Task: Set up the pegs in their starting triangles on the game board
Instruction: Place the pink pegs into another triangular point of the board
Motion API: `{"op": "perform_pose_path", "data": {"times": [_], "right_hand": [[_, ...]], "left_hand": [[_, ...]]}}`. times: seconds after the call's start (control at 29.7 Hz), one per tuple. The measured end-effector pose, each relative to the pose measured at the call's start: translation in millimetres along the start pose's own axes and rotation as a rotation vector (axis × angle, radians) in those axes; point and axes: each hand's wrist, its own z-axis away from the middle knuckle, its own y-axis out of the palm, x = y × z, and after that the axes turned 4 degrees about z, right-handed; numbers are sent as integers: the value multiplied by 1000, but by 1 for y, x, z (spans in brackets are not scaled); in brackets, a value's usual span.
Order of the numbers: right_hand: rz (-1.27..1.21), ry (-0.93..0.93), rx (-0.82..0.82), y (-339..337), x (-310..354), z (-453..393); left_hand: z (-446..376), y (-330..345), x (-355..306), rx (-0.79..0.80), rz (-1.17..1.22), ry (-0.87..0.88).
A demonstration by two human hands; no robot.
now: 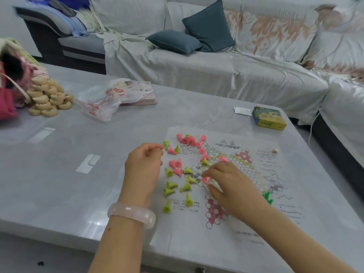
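A paper game board [244, 166] with a star of circles lies on the grey table. Several pink pegs [189, 140] and yellow-green pegs [171, 188] lie scattered over its left half. A few bright green pegs [267, 196] show just right of my right wrist. My right hand [230, 186] rests over the board's middle and pinches a pink peg [205, 179] at its fingertips. My left hand [144, 168], with a pale bangle on the wrist, hovers left of the pegs, fingers loosely curled, holding nothing that I can see.
A green and yellow box [268, 118] and a small white card [242, 111] sit at the table's far right. A plastic bag [110, 99] over a flat box and a pile of round wooden discs [48, 99] lie far left. A covered sofa stands behind.
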Motion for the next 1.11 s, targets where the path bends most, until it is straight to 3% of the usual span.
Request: {"op": "perform_pose_path", "data": {"times": [0.13, 0.24, 0.34, 0.51, 0.57, 0.64, 0.74, 0.84, 0.94, 1.11], "right_hand": [[273, 32, 153, 7, 6, -37], [317, 50, 287, 12, 14, -49], [278, 43, 266, 7, 14, -57], [-338, -65, -80, -29, 43, -59], [-565, -74, -42, -34, 56, -60], [-678, 22, -50, -31, 48, -66], [-370, 244, -143, -21, 5, -93], [-45, 342, 114, -2, -27, -115], [15, 352, 290, 21, -32, -131], [-3, 386, 188, 33, -25, -146]], "left_hand": [[-1, -9, -4, -19, 170, -37], [-1, -11, -6, 20, 280, -62], [0, -8, -7, 80, 447, -150], [2, 8, -1, 234, 846, -447], [5, 13, -3, 307, 967, -511], [7, 15, -4, 272, 1028, -545], [5, 9, -5, 137, 1026, -535], [2, 4, -3, 93, 988, -486], [2, 6, -4, 88, 984, -516], [1, 16, -2, 103, 1003, -562]]}}
